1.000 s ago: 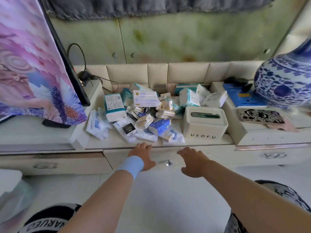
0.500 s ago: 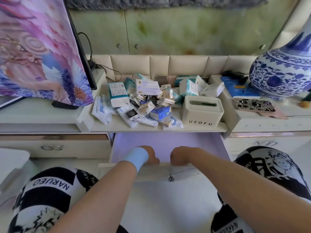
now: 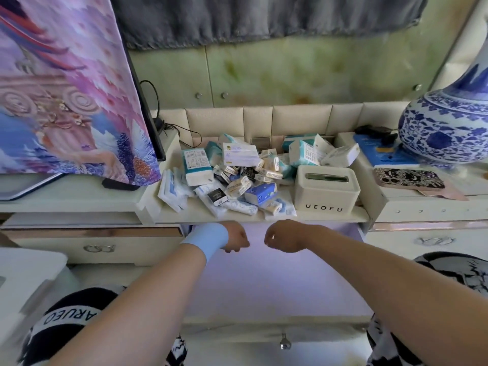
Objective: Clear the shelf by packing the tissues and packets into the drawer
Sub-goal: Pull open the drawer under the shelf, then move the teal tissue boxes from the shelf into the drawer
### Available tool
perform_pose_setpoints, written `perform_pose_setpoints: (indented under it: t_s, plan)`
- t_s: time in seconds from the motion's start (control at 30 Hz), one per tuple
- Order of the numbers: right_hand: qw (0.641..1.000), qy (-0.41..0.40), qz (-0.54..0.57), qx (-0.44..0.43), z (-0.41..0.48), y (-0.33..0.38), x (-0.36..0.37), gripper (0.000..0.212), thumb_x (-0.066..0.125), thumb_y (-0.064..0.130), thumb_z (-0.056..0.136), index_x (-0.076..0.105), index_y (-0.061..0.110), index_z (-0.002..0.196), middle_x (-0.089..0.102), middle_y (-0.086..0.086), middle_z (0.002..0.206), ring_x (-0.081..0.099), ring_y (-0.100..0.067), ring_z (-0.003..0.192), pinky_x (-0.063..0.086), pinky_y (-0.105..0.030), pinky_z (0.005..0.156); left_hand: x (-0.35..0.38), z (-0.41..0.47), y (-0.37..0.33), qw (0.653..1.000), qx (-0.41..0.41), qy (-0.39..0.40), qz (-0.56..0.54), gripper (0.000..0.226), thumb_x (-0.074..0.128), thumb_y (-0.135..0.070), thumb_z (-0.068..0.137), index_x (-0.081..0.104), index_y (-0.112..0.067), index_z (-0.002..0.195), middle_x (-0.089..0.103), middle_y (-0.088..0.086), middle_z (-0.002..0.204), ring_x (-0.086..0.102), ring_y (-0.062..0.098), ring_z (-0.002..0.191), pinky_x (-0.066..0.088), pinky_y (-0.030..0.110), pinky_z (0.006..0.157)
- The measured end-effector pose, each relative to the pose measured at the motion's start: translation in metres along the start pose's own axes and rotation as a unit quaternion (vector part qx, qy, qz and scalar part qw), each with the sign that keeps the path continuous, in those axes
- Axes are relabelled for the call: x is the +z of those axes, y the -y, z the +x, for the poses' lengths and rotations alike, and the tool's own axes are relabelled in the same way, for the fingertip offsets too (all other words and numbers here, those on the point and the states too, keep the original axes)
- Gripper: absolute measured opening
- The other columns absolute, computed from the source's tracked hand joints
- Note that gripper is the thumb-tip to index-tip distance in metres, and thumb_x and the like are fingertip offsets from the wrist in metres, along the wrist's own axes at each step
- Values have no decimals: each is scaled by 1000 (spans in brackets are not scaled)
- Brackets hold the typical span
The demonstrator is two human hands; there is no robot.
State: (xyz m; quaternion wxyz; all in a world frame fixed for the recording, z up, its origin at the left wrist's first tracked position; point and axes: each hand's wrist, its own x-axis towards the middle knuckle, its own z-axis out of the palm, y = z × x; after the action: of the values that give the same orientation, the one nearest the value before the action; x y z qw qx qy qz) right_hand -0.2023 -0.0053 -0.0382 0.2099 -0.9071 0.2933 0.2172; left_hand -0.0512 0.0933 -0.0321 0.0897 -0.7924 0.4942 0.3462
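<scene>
A heap of tissue packs and small packets lies on the recessed shelf, with a teal-and-white tissue pack at its left and a blue pack near the front. Below the shelf the drawer is pulled far out, and its pale purple floor is bare. Both hands hover over the drawer's back part, just under the shelf's front edge. My left hand, with a blue wristband, and my right hand hang with loosely curled fingers and hold nothing.
A white box marked UEOFU stands on the shelf's right end. A blue-and-white vase, a blue book and a patterned phone case sit on the right. A cloth-covered screen stands on the left. My knees flank the drawer.
The drawer went from closed to pulled far out. Both hands let go of its front edge and rose toward the shelf's front.
</scene>
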Motion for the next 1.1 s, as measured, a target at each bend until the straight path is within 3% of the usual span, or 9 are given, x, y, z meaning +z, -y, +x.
perform_pose_setpoints:
  t_s: [0.17, 0.37, 0.47, 0.57, 0.73, 0.83, 0.93, 1.03, 1.1]
  plan:
    - [989, -149, 13, 1, 35, -2, -67, 32, 42, 30, 99, 66, 24, 120, 60, 0, 129, 56, -21, 114, 46, -28, 88, -72, 17, 17, 985, 20, -169, 28, 31, 45, -36, 94, 66, -25, 114, 63, 1, 119, 59, 26, 110, 49, 35, 91]
    - [974, -206, 89, -20, 101, 31, -102, 36, 49, 18, 94, 61, 28, 127, 60, 0, 129, 61, -21, 105, 51, -30, 88, -119, 62, 71, 940, -61, -331, -61, 40, 49, -33, 94, 48, -32, 134, 44, 4, 138, 40, 28, 128, 41, 42, 102]
    - [973, -191, 122, -46, 143, 67, -107, 41, 51, 19, 94, 53, 27, 134, 58, -1, 133, 57, -22, 114, 49, -30, 92, -120, 83, 106, 929, -117, -335, -109, 58, 47, -32, 92, 30, -29, 147, 31, 6, 149, 26, 30, 136, 35, 43, 108]
    - [963, -177, 200, -36, 178, 101, -110, 51, 53, 23, 94, 42, 25, 144, 56, -4, 133, 59, -22, 105, 54, -33, 86, -113, 101, 137, 914, -139, -321, -207, 64, 47, -35, 92, 22, -33, 151, 33, 8, 149, 35, 33, 133, 38, 44, 106]
    - [946, -177, 271, 0, 224, 127, -107, 51, 50, 22, 90, 44, 20, 141, 57, -13, 127, 60, -24, 97, 51, -28, 69, -113, 113, 147, 847, -57, -320, -420, 51, 45, -31, 96, 35, -36, 145, 54, -2, 139, 56, 28, 117, 43, 33, 94]
    - [926, -213, 313, 18, 232, 132, -103, 55, 48, 30, 89, 42, 22, 144, 60, -11, 120, 65, -28, 99, 58, -41, 81, -114, 113, 145, 829, -69, -339, -438, 50, 47, -40, 93, 40, -34, 142, 55, -1, 137, 57, 28, 116, 45, 36, 96]
    - [903, -242, 355, 15, 217, 130, -105, 47, 46, 31, 94, 46, 25, 140, 67, -12, 112, 68, -24, 84, 56, -31, 63, -118, 104, 142, 822, -82, -371, -424, 52, 51, -49, 89, 47, -29, 137, 54, 4, 133, 57, 30, 114, 47, 39, 96]
    - [887, -245, 390, 4, 191, 123, -108, 27, 44, 30, 99, 56, 22, 121, 73, -12, 93, 62, -15, 52, 43, -19, 39, -120, 86, 136, 758, -64, -384, -524, 37, 59, -50, 84, 58, -22, 108, 62, -2, 108, 61, 25, 98, 51, 40, 90]
    - [875, -257, 409, -22, 172, 119, -107, 20, 46, 28, 99, 58, 22, 114, 73, -10, 86, 64, -16, 51, 54, -29, 47, -118, 74, 130, 703, -33, -366, -609, 44, 69, -53, 67, 59, -20, 94, 66, -2, 97, 65, 25, 93, 55, 47, 88]
